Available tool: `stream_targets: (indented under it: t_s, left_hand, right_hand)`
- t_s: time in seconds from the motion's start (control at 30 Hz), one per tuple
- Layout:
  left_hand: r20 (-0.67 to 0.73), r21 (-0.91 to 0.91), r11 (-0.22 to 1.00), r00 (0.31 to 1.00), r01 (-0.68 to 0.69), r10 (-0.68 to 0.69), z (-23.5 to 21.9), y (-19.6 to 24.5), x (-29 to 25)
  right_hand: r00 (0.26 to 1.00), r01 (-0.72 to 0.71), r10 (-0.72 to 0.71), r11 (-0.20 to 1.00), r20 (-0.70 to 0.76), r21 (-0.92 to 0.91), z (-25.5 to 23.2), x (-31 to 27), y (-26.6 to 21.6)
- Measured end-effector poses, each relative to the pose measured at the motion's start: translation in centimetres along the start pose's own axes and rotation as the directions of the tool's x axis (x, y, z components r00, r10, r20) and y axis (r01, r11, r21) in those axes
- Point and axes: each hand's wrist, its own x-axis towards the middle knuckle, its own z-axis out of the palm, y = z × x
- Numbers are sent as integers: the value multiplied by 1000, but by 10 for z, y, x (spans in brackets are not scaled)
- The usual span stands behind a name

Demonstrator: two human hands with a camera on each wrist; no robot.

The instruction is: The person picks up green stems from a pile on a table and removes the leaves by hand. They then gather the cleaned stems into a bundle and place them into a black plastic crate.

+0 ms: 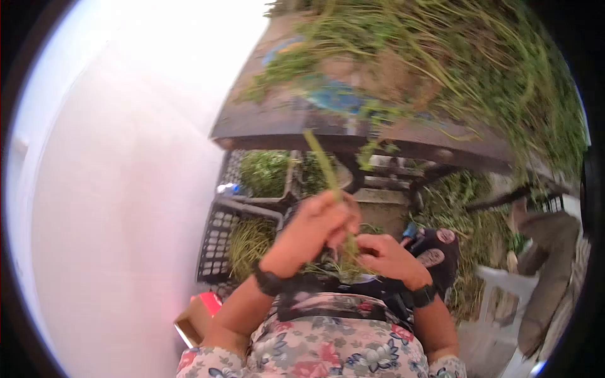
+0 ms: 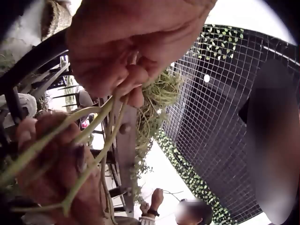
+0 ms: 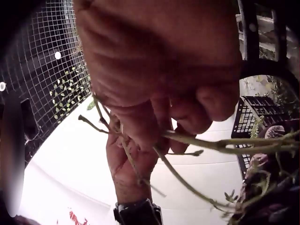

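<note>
Over the lap, my left hand grips a small bunch of green plant stems, whose upper ends stick up toward the table edge. Close beside it, my right hand pinches the lower part of the same bunch. Several thin stems run out from the curled left fingers in the left wrist view, passing across the right hand. Seen from the right wrist, the right fingers close on forked stems, and the left hand with its black wristband is behind them.
A large heap of cut greens covers much of the dark table ahead. Black crates holding greens stand at the left, near a red-edged cardboard box. A white plastic chair is at right. Another person appears in the left wrist view.
</note>
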Motion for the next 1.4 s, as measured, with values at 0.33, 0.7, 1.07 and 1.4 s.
stream_targets:
  t_s: [0.33,0.7,1.07,1.4]
  left_hand:
    - [322,180,948,926,-264,197,5,-24,1]
    - [45,568,726,895,-388,443,-1,-47,4]
    - [-215,549,824,930,-138,299,-35,2,-16]
    - [-163,599,770,908,-220,386,-17,6,-22]
  right_hand:
    - [990,-129,101,923,94,363,-5,-12,14]
    - [977,-63,45,995,-208,-80,3,5,2]
    - [936,120,-259,870,-237,-479,-1,-17,31]
    - [885,-27,-213,864,-414,-503,-10,-19,53]
